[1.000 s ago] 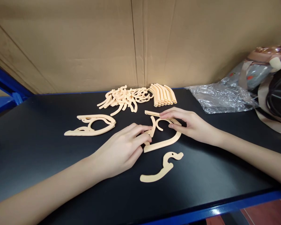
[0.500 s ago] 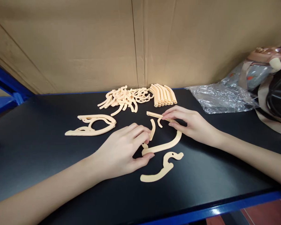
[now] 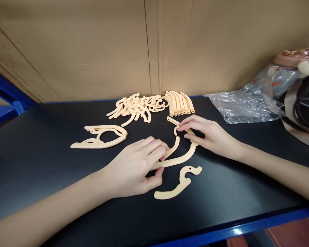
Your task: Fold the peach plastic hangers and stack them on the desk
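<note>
At far left, blue frame [image 3: 18, 107] beside the black tabletop [image 3: 41, 137]. Next, folded hanger [image 3: 92, 145] lying flat, tip pointing right. Farther back, tangled heap of hook pieces [image 3: 134, 107], overlapping too closely to count.

Left hand [image 3: 140, 164]: stretches in from the lower left, forearm low and slanting, palm down, knuckles raised, fingers bent inward. Closes its grip with almost no gap at the left end of the half-open hanger [image 3: 180, 160], thumb on the near side of the lower arm, fingertips at the curved inner piece [image 3: 173, 146]. Covers that end; cannot make out the exact contact.

Just in front of the hanger, loose hook piece [image 3: 173, 193] flat on the tabletop. Behind, neat stack of hanger arms [image 3: 180, 104].

Right hand [image 3: 208, 133]: angles in from the right, wrist fairly straight, fingers extended and lightly bent. Holds the hanger's upper arm in a light pinch, thumb low, fingertips above. Hides part of that arm and of the small hook [image 3: 175, 130].

Farther right, crumpled clear plastic [image 3: 234, 108], bottle [image 3: 285, 80], and dark bag [image 3: 307, 99], cut off by the edge.
</note>
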Available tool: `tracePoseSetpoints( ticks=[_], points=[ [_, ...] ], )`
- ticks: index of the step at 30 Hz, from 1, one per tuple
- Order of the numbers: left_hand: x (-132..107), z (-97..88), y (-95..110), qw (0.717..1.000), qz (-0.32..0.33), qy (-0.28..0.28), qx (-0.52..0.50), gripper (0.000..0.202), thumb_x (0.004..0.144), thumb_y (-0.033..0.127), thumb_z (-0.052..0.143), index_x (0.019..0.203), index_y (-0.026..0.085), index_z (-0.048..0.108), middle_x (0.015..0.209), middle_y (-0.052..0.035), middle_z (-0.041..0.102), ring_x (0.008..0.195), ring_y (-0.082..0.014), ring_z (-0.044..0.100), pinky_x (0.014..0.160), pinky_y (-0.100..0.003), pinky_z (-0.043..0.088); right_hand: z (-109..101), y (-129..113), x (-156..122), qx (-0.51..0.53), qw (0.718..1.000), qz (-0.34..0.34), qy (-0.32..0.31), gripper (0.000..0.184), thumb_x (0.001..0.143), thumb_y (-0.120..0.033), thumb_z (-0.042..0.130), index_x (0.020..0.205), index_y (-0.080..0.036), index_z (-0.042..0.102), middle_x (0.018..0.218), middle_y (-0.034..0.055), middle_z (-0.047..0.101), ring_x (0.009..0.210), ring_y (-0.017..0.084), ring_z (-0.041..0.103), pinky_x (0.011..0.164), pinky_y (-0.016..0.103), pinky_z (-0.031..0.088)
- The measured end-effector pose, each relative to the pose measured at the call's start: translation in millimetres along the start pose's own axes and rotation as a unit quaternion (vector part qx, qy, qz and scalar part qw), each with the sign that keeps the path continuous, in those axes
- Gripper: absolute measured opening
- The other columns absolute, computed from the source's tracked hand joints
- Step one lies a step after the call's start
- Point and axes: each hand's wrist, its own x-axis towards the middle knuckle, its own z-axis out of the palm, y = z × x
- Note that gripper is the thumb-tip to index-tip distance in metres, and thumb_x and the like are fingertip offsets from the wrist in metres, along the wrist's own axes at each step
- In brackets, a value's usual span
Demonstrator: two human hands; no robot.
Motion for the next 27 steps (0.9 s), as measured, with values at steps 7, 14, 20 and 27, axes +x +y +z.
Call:
tracePoseSetpoints(
  ticks=[7, 14, 20, 27],
  points=[
    [-1, 1.3, -3, 1.0, -0.017, -0.013, -0.001, 0.024, 0.084, 0.007, 0.044, 0.104, 0.017, 0.052, 0.109, -0.0055, 0.062, 0.091, -0.0179, 0.058, 0.075, -0.03, 0.046, -2, -5, -1, 0.024, 0.999, -0.005, -0.023, 0.022, 0.094, -0.024, 0.053, 0.113, -0.021, 0.064, 0.118, 0.0063, 0.059, 0.103, 0.02, 0.061, 0.091, 0.036, 0.051],
    [1, 2.5, -7, 0.982, -0.112, 0.074, 0.132, 0.011, 0.089, 0.018, 0.054, 0.1, 0.016, 0.054, 0.097, -0.0035, 0.064, 0.086, -0.02, 0.059, 0.072, -0.031, 0.048, -6, -12, 0, 0.173, 0.981, -0.019, -0.083, 0.029, 0.099, -0.016, 0.039, 0.113, -0.021, 0.064, 0.129, 0.0052, 0.058, 0.117, 0.016, 0.057, 0.101, 0.035, 0.046],
    [-1, 2.8, -9, 0.979, -0.126, 0.046, 0.156, 0.023, 0.094, 0.021, 0.047, 0.115, 0.016, 0.055, 0.097, -0.0043, 0.066, 0.085, -0.0212, 0.061, 0.069, -0.033, 0.05, -7, -22, 0, 0.27, 0.951, -0.003, -0.149, 0.027, 0.098, -0.014, 0.043, 0.112, -0.02, 0.065, 0.132, 0.0048, 0.058, 0.121, 0.014, 0.055, 0.103, 0.032, 0.046],
    [-1, 2.6, -8, 0.983, -0.089, 0.026, 0.157, 0.03, 0.097, 0.024, 0.043, 0.118, 0.017, 0.062, 0.115, -0.0094, 0.063, 0.096, -0.0248, 0.061, 0.078, -0.041, 0.054, -5, -21, -1, 0.215, 0.973, -0.002, -0.077, 0.021, 0.096, -0.018, 0.049, 0.107, -0.02, 0.066, 0.115, 0.0041, 0.067, 0.108, 0.016, 0.063, 0.095, 0.034, 0.051]
  ],
)
